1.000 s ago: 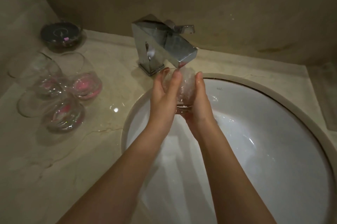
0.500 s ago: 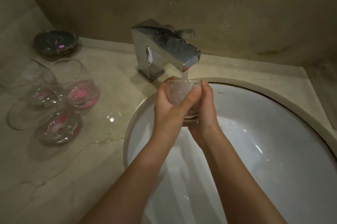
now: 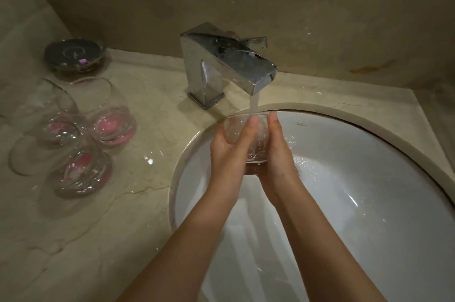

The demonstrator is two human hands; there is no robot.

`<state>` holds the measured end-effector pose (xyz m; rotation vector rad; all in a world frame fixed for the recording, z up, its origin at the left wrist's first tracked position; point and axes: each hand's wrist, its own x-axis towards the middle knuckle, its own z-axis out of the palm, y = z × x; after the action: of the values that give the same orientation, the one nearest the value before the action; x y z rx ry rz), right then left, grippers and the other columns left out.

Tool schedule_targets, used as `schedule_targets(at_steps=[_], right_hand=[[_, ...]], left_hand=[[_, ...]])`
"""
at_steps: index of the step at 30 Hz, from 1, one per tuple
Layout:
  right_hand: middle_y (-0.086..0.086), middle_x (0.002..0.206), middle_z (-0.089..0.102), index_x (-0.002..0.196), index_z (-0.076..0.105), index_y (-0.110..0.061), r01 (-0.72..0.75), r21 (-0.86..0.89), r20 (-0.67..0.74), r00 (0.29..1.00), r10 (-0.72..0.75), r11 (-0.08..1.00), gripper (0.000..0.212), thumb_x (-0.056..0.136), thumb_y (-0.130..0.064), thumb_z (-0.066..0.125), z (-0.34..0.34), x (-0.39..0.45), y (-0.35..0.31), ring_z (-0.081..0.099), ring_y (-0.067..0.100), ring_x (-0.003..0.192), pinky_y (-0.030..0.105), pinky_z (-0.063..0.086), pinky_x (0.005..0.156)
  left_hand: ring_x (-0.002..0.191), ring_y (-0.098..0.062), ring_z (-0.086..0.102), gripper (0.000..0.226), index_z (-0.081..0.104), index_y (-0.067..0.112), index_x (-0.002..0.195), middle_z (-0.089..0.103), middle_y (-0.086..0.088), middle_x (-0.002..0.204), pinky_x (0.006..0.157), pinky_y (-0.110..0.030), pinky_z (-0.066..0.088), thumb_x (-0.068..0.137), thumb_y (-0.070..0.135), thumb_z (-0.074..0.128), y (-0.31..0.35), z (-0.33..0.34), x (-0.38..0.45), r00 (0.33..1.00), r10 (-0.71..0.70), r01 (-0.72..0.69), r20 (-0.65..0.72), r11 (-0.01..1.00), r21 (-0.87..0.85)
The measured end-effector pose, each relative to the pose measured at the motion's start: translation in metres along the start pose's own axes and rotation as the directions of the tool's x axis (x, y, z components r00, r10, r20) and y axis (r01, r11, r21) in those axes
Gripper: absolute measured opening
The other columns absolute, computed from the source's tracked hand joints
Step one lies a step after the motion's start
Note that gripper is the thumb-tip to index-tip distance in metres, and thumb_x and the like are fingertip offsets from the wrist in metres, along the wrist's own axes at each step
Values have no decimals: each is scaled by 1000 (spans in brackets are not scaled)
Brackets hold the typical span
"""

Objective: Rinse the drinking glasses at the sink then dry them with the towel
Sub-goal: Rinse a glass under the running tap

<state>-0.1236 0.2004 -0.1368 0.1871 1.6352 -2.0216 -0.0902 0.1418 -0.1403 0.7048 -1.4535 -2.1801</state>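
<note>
**Both hands clasp one glass under the running tap**

Your hands are together over the basin, wrapped round a single clear drinking glass (image 3: pixel 248 139); your left hand (image 3: pixel 229 151) curls its fingers across the near face of it, and your right hand (image 3: pixel 277 156) cups the far side and the base, fingers reaching up to the rim. You hold the glass upright, mouth up, directly under the spout of the chrome faucet (image 3: pixel 221 65); a stream of water (image 3: pixel 254 102) falls straight into it, and water churns inside.

You hold it above the white sink (image 3: pixel 357 166), towards its back left edge; droplets and wet streaks show on the bowl just right of your right hand.

On the beige stone surface (image 3: pixel 152 154) to your left stand three more glasses close together: one at the back (image 3: pixel 108 114), one further left (image 3: pixel 49 114), one nearest you (image 3: pixel 76 166); each shows pink at its base. Behind them, near the wall, sits a dark round dish (image 3: pixel 75 55); small splashes glint on the surface between the glasses and the sink.
</note>
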Motion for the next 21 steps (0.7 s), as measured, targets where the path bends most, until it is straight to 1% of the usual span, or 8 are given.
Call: schedule_targets(at_steps=[2,4,7,10,12,15,17,21], right_hand=[[8,109,73,116,68,-14,-26,47,55,998,24,999,59,95,-58,34,-3,0,-2,69,22,102,38,53,83],[7,108,73,115,68,-15,-28,52,79,997,24,998,58,93,-59,37,-5,0,-2,69,23,102,37,53,85],[6,111,72,116,68,-19,-20,15,121,992,18,1000,72,68,-72,53,-2,-3,-3,69,22,103,39,54,84],[5,107,73,108,71,-22,-5,-18,123,992,8,1000,77,54,-75,56,0,-3,-4,70,21,99,41,55,80],[7,103,74,103,73,-20,22,1,89,996,-22,1000,72,57,-73,55,-1,0,-6,71,23,98,44,55,86],[9,108,73,111,71,-15,-9,60,88,996,4,998,67,75,-68,50,-3,3,-7,69,24,101,45,54,91],[10,110,72,115,69,-14,-35,56,114,993,28,998,63,84,-64,45,-2,3,-7,69,24,103,44,53,92],[7,107,73,108,71,-19,-22,31,171,985,17,999,68,69,-70,48,0,-1,-7,69,22,102,41,53,90]], left_hand=[[86,-16,73,67,65,9,110,75,-2,92,69,-24,56,57,47,78,0,2,-1,1000,2,-2,-8,1000,6],[86,-15,73,66,66,11,109,75,-1,92,70,-25,56,55,47,79,0,1,0,1000,-6,7,-10,1000,19],[88,-11,72,56,66,15,110,75,3,95,76,-29,57,64,44,79,0,0,-1,1000,-11,10,9,997,75],[89,-11,72,62,67,15,109,75,1,96,78,-27,57,61,54,75,2,0,-2,1000,18,-20,18,994,110],[87,-14,73,56,67,12,105,75,-1,93,74,-25,56,63,47,77,5,1,1,1000,5,-7,30,997,81],[83,-18,73,36,68,12,96,74,-2,87,73,-27,56,65,28,76,6,1,7,997,-42,42,60,999,1],[83,-18,73,38,67,14,97,75,-3,88,72,-26,55,64,27,78,5,0,8,998,-31,30,49,999,27],[88,-13,73,54,64,19,110,75,-2,97,75,-25,57,62,34,84,5,-1,6,999,-28,27,17,998,62]])
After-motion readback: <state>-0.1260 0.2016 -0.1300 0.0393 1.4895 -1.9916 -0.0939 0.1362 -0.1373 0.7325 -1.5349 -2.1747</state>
